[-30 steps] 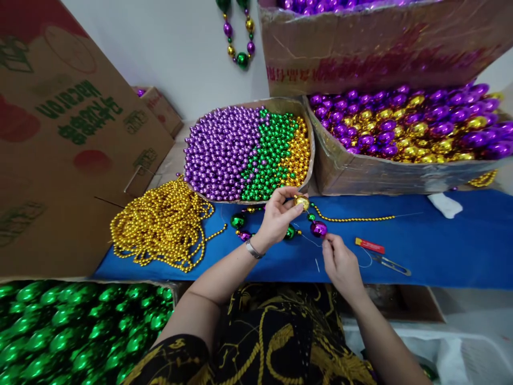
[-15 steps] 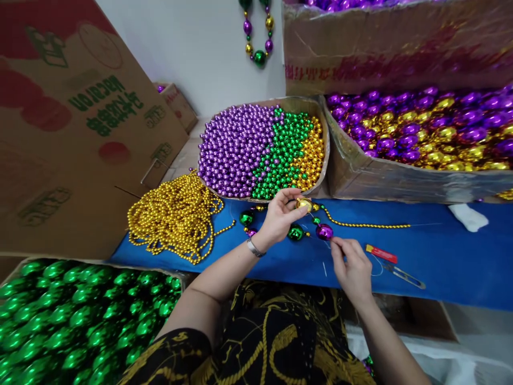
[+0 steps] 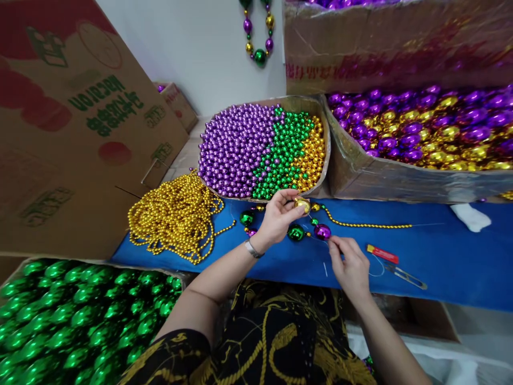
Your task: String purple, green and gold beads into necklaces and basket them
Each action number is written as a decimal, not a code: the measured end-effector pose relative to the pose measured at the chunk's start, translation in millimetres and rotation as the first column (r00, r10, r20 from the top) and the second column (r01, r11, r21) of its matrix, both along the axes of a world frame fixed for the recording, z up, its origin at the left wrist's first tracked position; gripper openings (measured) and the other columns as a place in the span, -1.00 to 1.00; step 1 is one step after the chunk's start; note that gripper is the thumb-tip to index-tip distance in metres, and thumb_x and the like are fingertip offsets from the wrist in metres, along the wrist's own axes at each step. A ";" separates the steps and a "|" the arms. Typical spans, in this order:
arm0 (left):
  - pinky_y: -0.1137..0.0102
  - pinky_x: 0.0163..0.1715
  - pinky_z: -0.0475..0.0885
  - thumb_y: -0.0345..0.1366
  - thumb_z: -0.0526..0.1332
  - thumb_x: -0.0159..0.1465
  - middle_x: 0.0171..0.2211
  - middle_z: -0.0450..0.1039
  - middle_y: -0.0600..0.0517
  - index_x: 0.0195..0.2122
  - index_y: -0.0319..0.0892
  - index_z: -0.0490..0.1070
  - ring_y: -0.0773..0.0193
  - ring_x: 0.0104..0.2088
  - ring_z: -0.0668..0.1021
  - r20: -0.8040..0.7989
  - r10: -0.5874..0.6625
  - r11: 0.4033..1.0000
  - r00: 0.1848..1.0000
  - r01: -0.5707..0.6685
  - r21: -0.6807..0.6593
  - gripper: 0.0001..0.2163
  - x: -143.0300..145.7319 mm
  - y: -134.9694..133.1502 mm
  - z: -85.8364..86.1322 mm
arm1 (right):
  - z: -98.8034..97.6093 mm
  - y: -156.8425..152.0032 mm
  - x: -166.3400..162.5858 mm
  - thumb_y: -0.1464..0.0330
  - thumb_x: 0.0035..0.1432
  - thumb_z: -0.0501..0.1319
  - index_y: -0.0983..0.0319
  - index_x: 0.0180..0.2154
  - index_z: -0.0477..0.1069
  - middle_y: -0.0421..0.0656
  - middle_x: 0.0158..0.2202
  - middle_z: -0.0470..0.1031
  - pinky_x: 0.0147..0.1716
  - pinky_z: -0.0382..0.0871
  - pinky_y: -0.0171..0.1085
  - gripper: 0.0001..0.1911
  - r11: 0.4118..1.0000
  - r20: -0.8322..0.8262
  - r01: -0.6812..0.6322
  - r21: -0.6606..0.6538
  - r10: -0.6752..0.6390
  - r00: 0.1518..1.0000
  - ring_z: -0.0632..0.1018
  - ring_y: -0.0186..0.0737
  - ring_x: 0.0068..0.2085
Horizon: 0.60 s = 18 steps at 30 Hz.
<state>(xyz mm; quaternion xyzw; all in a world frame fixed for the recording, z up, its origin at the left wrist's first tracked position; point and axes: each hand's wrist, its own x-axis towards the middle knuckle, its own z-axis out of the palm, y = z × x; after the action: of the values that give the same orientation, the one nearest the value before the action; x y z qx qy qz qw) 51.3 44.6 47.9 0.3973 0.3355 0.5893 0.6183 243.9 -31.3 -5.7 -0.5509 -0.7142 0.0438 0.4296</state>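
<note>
My left hand pinches a large gold bead above the blue table top. My right hand is closed in a pinch just below a large purple bead; it seems to hold a thin thread, which is hard to see. A green bead and another green bead lie on the same string by my left hand. A strand of small gold beads runs right from the gold bead.
A pile of gold bead strands lies left. A round tray of purple, green and gold beads sits behind. Boxes of purple and gold beads stand right, green beads at lower left. A red-handled tool and a white cloth lie right.
The camera view shifted left early on. My hands have barely moved; the right hand has edged slightly down and right of the purple bead.
</note>
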 end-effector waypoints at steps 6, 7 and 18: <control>0.33 -0.07 0.48 -0.29 0.49 0.04 -0.16 0.45 0.01 -0.10 -0.11 0.38 0.19 -0.03 0.57 -0.045 -0.033 0.997 0.998 0.036 0.073 -0.57 5.9 -4.7 -6.8 | -6.2 1.0 -0.9 0.26 0.32 0.16 0.20 -0.18 0.50 -0.11 -0.30 0.56 -0.25 0.51 -0.27 -0.80 0.992 -0.126 -0.021 -0.123 0.005 0.992 0.61 -0.24 -0.31; 0.32 -0.06 0.48 -0.29 0.48 0.05 -0.14 0.46 0.00 -0.08 -0.10 0.38 0.18 -0.02 0.56 -0.053 -0.055 0.995 0.997 0.059 0.076 -0.56 6.9 -6.8 -6.1 | -10.0 1.9 -1.5 0.23 0.31 0.17 0.21 -0.17 0.49 -0.11 -0.30 0.57 -0.27 0.52 -0.27 -0.79 0.981 -0.194 -0.043 -0.188 0.006 0.981 0.62 -0.24 -0.33; 0.16 0.06 0.30 -0.31 0.29 0.23 -0.13 0.48 -0.13 -0.04 -0.17 0.51 0.05 -0.03 0.45 -0.709 0.461 0.864 0.534 -0.087 0.496 -0.74 -45.8 97.2 21.8 | -24.1 13.8 -4.2 0.10 0.21 0.26 0.24 -0.25 0.43 -0.16 -0.47 0.56 -0.42 0.54 -0.28 -0.68 0.893 -0.685 -0.289 -0.344 -0.028 0.728 0.61 -0.23 -0.46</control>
<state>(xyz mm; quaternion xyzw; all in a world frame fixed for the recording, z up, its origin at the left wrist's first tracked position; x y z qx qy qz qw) 5.5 141.8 69.7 0.6793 0.5103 0.4890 0.1975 239.7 -17.5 -29.8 -0.5245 -0.5198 0.4266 0.5222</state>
